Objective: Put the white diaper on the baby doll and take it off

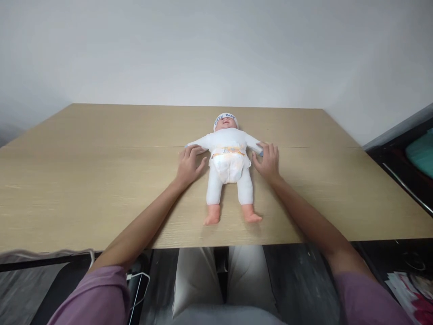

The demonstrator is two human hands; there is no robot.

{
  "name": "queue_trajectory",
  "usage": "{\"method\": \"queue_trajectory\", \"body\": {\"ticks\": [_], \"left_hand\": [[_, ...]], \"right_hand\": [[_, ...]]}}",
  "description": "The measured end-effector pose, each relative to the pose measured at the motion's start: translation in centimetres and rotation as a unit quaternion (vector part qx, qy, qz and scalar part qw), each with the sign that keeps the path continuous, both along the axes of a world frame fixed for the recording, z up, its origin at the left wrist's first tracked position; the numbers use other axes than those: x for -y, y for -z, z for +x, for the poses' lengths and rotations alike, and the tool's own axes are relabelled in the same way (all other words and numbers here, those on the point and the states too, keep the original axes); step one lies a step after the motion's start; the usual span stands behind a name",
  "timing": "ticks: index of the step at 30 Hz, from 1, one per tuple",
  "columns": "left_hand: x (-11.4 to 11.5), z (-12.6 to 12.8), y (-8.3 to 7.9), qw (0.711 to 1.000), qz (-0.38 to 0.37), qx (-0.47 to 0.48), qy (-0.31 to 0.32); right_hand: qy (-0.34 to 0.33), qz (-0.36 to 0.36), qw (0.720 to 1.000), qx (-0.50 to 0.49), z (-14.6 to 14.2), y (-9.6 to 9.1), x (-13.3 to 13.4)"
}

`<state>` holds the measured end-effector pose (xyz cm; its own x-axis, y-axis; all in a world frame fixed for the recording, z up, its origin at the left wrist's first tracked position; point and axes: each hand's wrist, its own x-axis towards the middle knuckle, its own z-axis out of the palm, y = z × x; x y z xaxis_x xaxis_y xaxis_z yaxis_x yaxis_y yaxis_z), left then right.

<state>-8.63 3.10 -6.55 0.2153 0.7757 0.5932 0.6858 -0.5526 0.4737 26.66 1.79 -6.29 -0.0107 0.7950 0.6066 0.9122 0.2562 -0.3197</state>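
Observation:
A baby doll (228,138) lies on its back on the table, head toward the wall and feet toward me. It wears a white outfit, a white headband with dark lettering and a diaper (230,167) with an orange patterned waistband. My left hand (190,164) rests beside the doll, its fingers over the end of the doll's arm on that side. On the other side, my right hand (268,160) has its thumb and fingers apart around the end of the doll's other arm. Neither hand appears closed in a grip.
The light wooden table (84,180) reaches back to a pale wall (216,54). A white cable (47,253) runs along its front left edge. Below the right side are papers or packets (411,293); a teal item (421,153) lies at far right.

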Motion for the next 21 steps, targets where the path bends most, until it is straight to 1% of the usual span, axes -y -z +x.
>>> {"method": "queue_trajectory", "body": {"ticks": [2,4,6,8,12,15,18,20,21], "left_hand": [[-2.5,-0.2,0.2,0.999,0.005,-0.039,-0.016],[-4.6,-0.1,0.3,0.998,0.001,-0.053,-0.031],[-6.2,0.1,0.4,0.997,-0.015,-0.066,-0.042],[-7.1,0.0,0.5,0.995,-0.034,-0.077,-0.047],[-7.5,-0.4,1.1,0.993,-0.057,-0.078,-0.063],[-7.3,-0.4,0.9,0.99,-0.073,-0.089,-0.087],[-6.9,0.1,-0.4,0.98,-0.129,-0.11,-0.108],[-6.1,0.6,-1.9,0.968,-0.198,-0.09,-0.123],[-5.3,0.8,-2.8,0.961,-0.233,-0.069,-0.13]], "right_hand": [[0.007,-0.018,0.999,0.035,0.4,0.0,-2.1],[0.002,-0.036,0.998,0.058,0.6,0.1,-3.7],[-0.006,-0.051,0.996,0.068,0.6,0.3,-4.7],[-0.011,-0.063,0.996,0.067,0.6,0.5,-5.0],[-0.008,-0.064,0.997,0.039,0.5,0.6,-4.8],[0.012,-0.073,0.997,0.009,-0.2,0.2,-4.7],[0.039,-0.098,0.994,-0.024,-1.3,-1.0,-4.7],[0.041,-0.117,0.991,-0.056,-2.0,-2.1,-4.4],[0.037,-0.128,0.988,-0.076,-2.3,-2.8,-4.0]]}}
